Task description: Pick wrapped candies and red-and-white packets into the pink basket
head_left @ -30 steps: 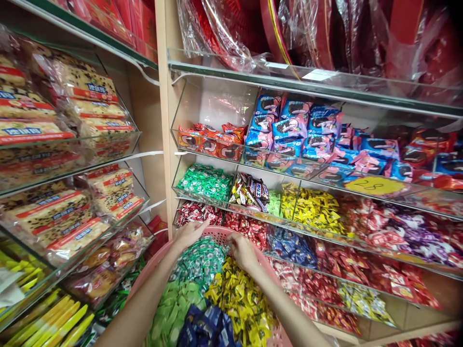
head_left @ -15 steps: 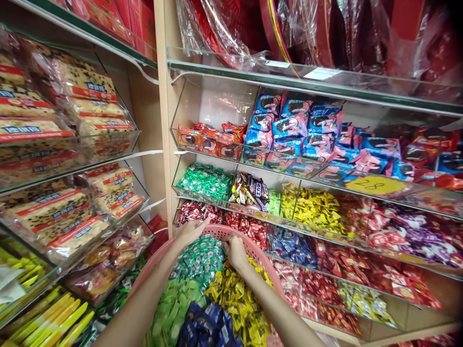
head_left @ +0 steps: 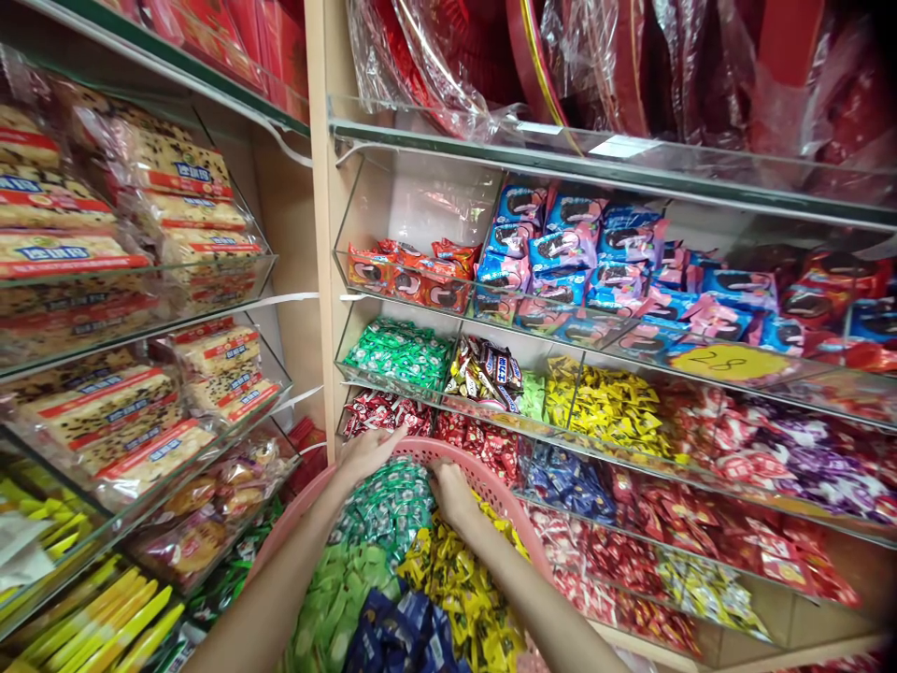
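Note:
A round pink plastic basket (head_left: 527,523) stands below me at the bottom centre, filled with wrapped candies sorted by colour. My left hand (head_left: 370,454) rests at its far left rim with the fingers stretched out. Curled fingers of my right hand (head_left: 452,488) press down where teal-green candies (head_left: 392,500) meet yellow-wrapped candies (head_left: 455,579); its fingertips are tucked away from sight, so what they pinch is hidden. Light green candies (head_left: 343,589) and dark blue candies (head_left: 403,631) fill the near part of the basket.
Glass-fronted shelves (head_left: 631,416) of candies stand ahead, with a yellow price tag (head_left: 729,361). To the left are shelves of packaged snack bars (head_left: 126,402). A wooden post (head_left: 323,234) separates them. Plastic-wrapped red items (head_left: 631,65) fill the top shelf.
The shelves have shifted very slightly to the right in view. Both hands hold nearly the same positions at the basket, and the candies look unchanged.

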A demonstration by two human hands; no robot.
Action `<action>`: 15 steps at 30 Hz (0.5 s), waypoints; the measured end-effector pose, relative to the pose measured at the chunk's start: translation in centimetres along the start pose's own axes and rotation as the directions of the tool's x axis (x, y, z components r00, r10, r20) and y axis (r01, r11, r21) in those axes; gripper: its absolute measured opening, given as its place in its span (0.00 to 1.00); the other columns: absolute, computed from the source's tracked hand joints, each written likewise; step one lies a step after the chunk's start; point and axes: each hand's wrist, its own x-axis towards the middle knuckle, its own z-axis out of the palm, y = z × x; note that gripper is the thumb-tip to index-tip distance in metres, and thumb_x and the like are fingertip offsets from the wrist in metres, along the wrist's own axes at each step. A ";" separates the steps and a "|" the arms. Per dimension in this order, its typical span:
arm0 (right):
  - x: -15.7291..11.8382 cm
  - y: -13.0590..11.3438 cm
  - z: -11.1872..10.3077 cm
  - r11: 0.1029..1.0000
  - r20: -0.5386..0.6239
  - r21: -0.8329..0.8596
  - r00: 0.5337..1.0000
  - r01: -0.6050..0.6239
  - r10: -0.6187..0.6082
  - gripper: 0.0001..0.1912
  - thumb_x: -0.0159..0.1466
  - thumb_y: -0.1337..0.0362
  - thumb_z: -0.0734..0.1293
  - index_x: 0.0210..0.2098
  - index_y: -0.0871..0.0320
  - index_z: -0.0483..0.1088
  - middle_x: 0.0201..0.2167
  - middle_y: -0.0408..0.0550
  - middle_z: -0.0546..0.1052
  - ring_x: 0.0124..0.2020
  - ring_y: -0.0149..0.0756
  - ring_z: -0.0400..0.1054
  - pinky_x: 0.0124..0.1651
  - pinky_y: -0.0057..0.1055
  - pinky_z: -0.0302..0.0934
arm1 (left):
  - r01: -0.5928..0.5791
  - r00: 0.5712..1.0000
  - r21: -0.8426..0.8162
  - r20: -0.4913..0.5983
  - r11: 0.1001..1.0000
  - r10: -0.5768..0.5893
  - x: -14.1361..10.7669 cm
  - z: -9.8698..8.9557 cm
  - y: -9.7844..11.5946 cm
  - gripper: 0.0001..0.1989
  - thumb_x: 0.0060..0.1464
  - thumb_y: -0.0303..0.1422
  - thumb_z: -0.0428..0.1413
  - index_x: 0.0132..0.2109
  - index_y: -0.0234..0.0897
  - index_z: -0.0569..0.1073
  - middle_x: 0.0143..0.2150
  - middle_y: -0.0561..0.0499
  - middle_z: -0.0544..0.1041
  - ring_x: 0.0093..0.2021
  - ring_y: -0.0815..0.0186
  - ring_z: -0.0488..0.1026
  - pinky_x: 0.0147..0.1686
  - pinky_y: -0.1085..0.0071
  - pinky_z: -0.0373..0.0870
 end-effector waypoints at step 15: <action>0.1 -4.1 -4.0 0.946 0.061 -0.321 0.998 0.036 -0.018 0.10 0.63 0.67 0.53 0.39 0.56 0.63 0.39 0.49 0.68 0.34 0.33 0.66 0.32 0.27 0.54 | 0.027 1.000 -0.037 -0.008 0.999 -0.027 0.2 0.2 -1.1 0.27 0.46 0.57 0.39 0.25 0.42 0.71 0.27 0.53 0.76 0.34 0.61 0.72 0.31 0.73 0.61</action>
